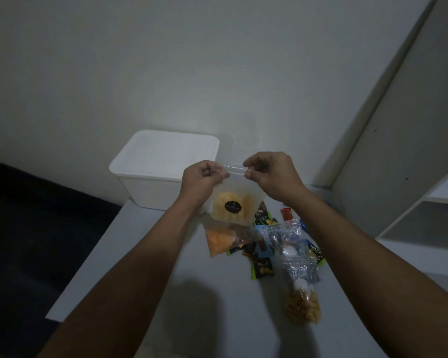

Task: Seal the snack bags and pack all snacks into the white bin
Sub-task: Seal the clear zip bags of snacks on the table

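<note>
1. Dim overall, with a grey-green cast across the wall [217, 60] and muted colours throughout.
2. Lit from above and behind the viewer; soft, broad shadow thrown forward onto the table [145, 267] near the bottom edge.
3. Near-black at the left, detail lost in the dark floor area [23, 228].
4. Brightest on the white bin [163, 161], slightly washed out.
5. Small glints on the clear snack bags [292, 244].
6. Wide-angle bending at the right, shelf unit [411, 151] leaning; fine detail soft and grainy.

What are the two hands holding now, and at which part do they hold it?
Both hold one clear zip bag of yellow chips by its top seal strip: the left hand pinches the left end, the right hand the right end.
</note>
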